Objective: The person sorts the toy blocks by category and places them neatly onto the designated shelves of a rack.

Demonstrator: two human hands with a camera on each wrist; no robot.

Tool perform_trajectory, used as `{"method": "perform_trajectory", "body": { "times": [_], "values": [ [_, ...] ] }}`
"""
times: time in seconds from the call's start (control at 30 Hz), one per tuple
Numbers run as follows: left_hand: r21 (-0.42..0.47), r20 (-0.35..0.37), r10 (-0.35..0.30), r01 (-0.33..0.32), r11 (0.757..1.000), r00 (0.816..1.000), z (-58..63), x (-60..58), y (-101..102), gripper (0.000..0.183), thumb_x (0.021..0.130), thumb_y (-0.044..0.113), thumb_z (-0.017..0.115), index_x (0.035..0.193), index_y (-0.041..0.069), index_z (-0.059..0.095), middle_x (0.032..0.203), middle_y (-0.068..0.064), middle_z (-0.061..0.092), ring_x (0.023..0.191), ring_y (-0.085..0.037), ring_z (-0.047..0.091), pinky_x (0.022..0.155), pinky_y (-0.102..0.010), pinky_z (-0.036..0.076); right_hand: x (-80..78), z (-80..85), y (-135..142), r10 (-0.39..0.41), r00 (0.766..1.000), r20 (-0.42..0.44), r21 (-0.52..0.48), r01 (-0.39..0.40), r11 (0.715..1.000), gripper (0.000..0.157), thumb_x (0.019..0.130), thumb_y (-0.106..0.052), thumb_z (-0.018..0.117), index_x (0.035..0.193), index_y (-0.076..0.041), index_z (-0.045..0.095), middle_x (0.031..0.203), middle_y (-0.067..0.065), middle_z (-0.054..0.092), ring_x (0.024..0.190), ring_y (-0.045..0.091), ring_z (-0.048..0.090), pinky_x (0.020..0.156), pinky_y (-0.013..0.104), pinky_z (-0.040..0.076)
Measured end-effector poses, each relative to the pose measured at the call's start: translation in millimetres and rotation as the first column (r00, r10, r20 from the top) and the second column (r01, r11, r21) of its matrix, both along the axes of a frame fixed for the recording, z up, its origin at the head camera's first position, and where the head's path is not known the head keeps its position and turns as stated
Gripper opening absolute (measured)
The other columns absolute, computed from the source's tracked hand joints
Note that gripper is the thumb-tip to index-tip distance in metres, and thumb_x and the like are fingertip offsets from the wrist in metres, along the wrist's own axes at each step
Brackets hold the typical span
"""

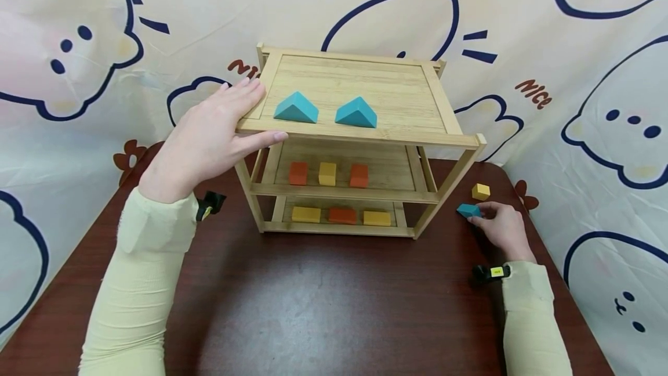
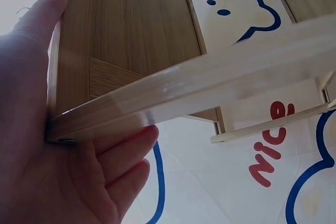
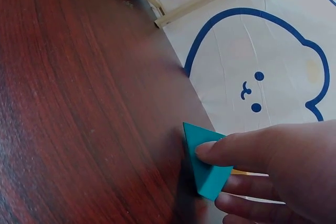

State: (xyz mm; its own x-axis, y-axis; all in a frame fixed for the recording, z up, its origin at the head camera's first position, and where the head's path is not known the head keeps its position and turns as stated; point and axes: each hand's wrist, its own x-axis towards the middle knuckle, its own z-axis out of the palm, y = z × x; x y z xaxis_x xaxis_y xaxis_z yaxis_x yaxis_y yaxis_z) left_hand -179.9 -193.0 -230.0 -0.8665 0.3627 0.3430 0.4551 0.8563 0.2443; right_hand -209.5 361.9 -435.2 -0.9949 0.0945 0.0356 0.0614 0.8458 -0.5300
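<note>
A small wooden shelf rack (image 1: 360,138) with three tiers stands on the table. My left hand (image 1: 209,132) grips the front left corner of its top board, thumb along the front edge and fingers over the left side. In the left wrist view, fingertips (image 2: 134,153) show beyond the corner post. My right hand (image 1: 503,228) pinches a blue triangular block (image 1: 469,210) at the right of the table. The thumb lies on the block's face in the right wrist view. Two more blue triangular blocks, a left one (image 1: 296,108) and a right one (image 1: 357,112), sit on the top board.
On the middle tier, a yellow block (image 1: 327,174) stands between two orange ones. The bottom tier bears an orange block (image 1: 342,216) between two yellow ones. A yellow cube (image 1: 480,192) lies just beyond my right hand. Patterned cloth (image 1: 590,120) hangs behind and beside the table.
</note>
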Motion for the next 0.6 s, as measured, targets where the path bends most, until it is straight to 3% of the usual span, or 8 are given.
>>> {"method": "perform_trajectory", "body": {
  "times": [0.27, 0.6],
  "values": [
    [-0.004, 0.001, 0.000, 0.000, 1.000, 1.000, 1.0, 0.7, 0.4, 0.090, 0.095, 0.063, 0.060, 0.157, 0.003, 0.035, 0.163, -0.014, 0.026, 0.150, -0.029, 0.024, 0.122, -0.040, 0.012, -0.6, 2.9, -0.8, 0.008, 0.999, -0.032, -0.001, -0.008, 1.000, 0.041, 0.094, -0.017, 0.075, 0.124, 0.008, 0.065, 0.123, 0.033, 0.062, 0.106, 0.044, 0.055, 0.088, 0.059, 0.050],
    [0.001, 0.031, 0.017, -0.017, 1.000, 0.999, 1.3, 1.6, 0.9, 0.091, 0.095, 0.065, 0.058, 0.158, 0.005, 0.033, 0.165, -0.010, 0.023, 0.151, -0.027, 0.022, 0.122, -0.040, 0.012, 0.2, 8.4, -1.9, 0.010, 0.999, -0.044, -0.002, -0.010, 1.000, 0.043, 0.095, -0.020, 0.075, 0.128, 0.006, 0.065, 0.117, 0.030, 0.065, 0.091, 0.035, 0.057, 0.070, 0.038, 0.050]
  ]
}}
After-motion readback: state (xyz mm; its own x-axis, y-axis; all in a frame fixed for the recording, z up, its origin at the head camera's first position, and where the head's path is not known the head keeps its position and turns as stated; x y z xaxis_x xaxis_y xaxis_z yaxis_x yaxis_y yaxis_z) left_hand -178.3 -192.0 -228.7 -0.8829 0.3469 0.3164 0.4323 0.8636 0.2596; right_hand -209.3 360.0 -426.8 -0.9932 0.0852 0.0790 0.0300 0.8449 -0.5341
